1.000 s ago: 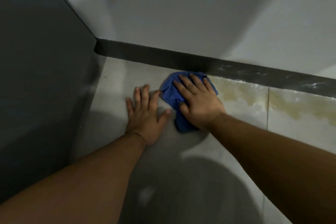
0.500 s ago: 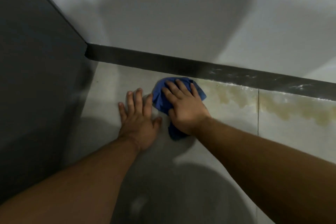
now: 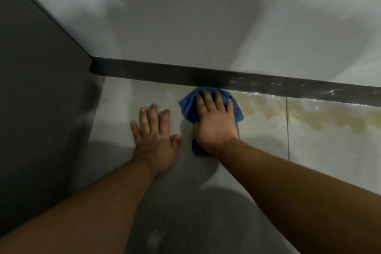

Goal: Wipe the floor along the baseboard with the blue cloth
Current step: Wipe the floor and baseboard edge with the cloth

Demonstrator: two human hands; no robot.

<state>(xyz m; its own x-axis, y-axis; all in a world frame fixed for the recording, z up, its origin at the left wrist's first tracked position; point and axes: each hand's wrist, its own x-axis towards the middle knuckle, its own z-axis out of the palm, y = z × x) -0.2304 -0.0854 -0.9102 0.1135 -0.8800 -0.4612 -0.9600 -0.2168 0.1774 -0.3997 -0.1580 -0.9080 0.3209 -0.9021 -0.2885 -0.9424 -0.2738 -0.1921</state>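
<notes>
The blue cloth (image 3: 188, 105) lies bunched on the pale tiled floor (image 3: 257, 142), its far edge touching the dark baseboard (image 3: 156, 73). My right hand (image 3: 214, 121) presses flat on top of it, fingers spread and pointing at the baseboard, covering most of the cloth. My left hand (image 3: 155, 138) rests flat on the bare floor just left of the cloth, fingers apart and holding nothing. A yellowish-brown stain (image 3: 313, 118) runs along the floor beside the baseboard to the right of the cloth.
A dark grey panel (image 3: 41, 93) closes the left side and meets the baseboard in the corner. A light grey wall (image 3: 195, 22) rises above the baseboard. A tile joint (image 3: 287, 128) crosses the floor right of my hands. Shadow covers the near floor.
My right hand has pushed the cloth a little farther toward the baseboard, so its far edge now touches it. My left hand stays planted on the floor beside it.
</notes>
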